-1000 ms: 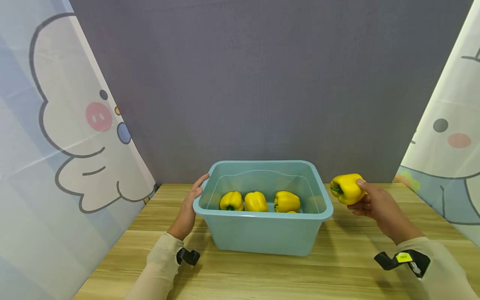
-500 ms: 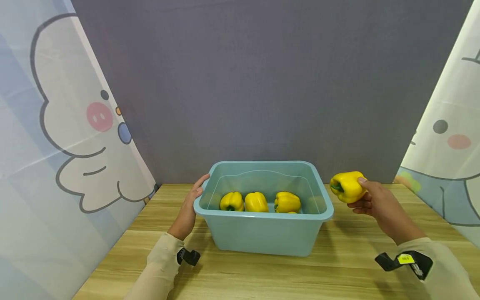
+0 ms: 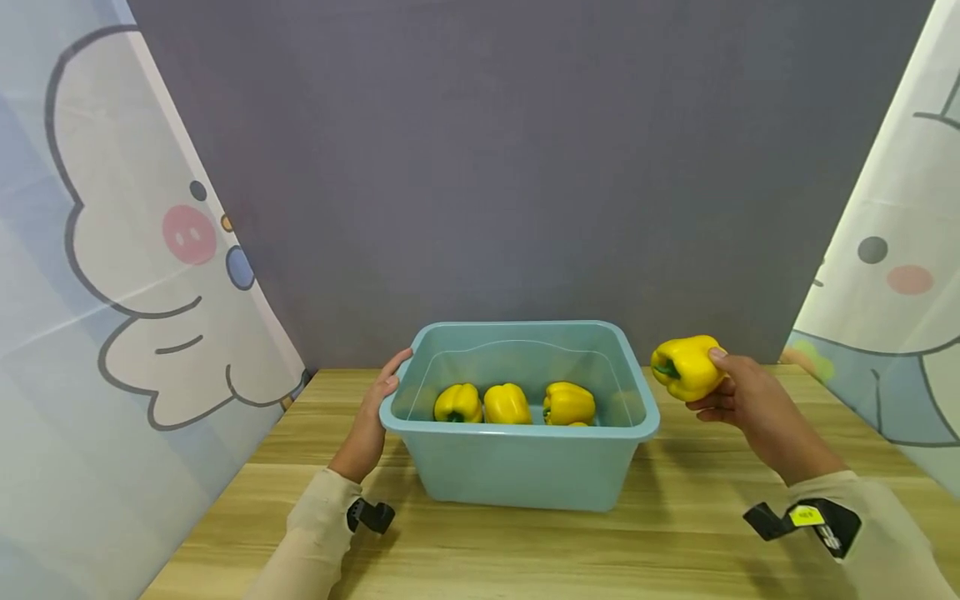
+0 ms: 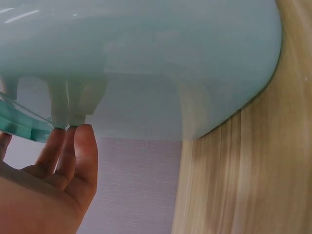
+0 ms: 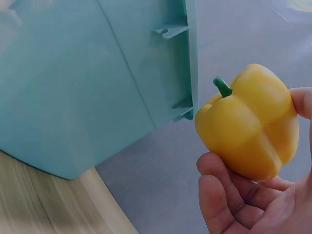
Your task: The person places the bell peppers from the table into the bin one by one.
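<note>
My right hand [image 3: 750,408] pinches a yellow bell pepper [image 3: 687,367] between thumb and fingers, in the air just right of the blue-green plastic bin [image 3: 517,467]. In the right wrist view the green stem of this pepper [image 5: 248,126] points toward the bin wall, apart from it. My left hand [image 3: 371,421] rests against the bin's left side at the rim. Its fairly straight fingertips [image 4: 85,134] touch the outer wall in the left wrist view. Inside the bin lie more yellow peppers [image 3: 507,405]; the front wall partly hides them.
The bin stands on a wood-grain table [image 3: 480,550]. Behind it rises a grey backdrop [image 3: 480,167]. Cartoon-printed curtains hang at the left [image 3: 75,458] and right [image 3: 877,333]. A black strap with a small camera sits on each wrist.
The right hand has raised the pepper slightly and brought it a little nearer the bin. The head view has shifted slightly; the left hand stays at the bin's rim.
</note>
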`<state>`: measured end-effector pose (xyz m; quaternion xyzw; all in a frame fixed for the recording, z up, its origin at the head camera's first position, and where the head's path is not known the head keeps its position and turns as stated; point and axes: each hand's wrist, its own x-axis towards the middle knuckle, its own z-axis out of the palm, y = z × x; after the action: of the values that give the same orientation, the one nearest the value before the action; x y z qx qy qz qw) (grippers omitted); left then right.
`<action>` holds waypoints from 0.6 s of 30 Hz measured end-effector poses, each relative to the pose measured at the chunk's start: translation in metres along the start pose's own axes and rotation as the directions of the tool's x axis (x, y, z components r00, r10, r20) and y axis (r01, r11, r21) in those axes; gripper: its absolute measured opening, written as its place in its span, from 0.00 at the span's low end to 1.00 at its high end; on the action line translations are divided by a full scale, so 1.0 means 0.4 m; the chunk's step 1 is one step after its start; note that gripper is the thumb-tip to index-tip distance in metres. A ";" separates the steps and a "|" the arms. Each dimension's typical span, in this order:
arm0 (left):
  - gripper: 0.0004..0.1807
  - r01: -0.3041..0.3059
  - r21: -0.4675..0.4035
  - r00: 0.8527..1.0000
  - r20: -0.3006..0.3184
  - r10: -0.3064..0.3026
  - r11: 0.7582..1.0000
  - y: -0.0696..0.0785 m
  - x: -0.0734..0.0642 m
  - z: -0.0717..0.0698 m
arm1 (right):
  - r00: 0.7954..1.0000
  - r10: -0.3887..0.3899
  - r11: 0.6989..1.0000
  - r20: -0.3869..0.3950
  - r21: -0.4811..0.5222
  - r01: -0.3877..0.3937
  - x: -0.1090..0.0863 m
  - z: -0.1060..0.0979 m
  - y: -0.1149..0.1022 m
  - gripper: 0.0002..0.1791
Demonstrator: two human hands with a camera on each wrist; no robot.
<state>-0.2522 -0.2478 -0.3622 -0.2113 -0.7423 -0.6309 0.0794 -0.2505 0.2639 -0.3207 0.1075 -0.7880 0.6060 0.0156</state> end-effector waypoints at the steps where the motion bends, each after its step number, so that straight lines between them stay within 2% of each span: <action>1: 0.31 -0.001 -0.002 1.000 -0.001 0.001 1.000 0.000 -0.001 0.000 | 1.000 -0.003 1.000 0.004 0.006 0.003 0.000 0.000 -0.001 0.28; 6: 0.31 -0.009 -0.004 1.000 -0.006 0.008 1.000 0.000 0.000 0.000 | 1.000 -0.024 0.998 0.017 0.052 0.023 0.000 -0.001 -0.005 0.24; 13: 0.31 -0.005 0.004 1.000 -0.011 0.005 1.000 -0.002 0.001 0.001 | 0.999 -0.040 0.997 0.030 0.063 0.038 -0.006 0.002 -0.015 0.23; 18: 0.31 -0.009 -0.002 1.000 -0.004 0.009 1.000 -0.002 0.002 0.000 | 0.998 -0.055 0.992 0.032 0.119 0.051 -0.011 0.008 -0.024 0.21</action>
<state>-0.2534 -0.2478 -0.3627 -0.2136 -0.7406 -0.6316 0.0834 -0.2440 0.2593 -0.3130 0.1397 -0.7479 0.6488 0.0113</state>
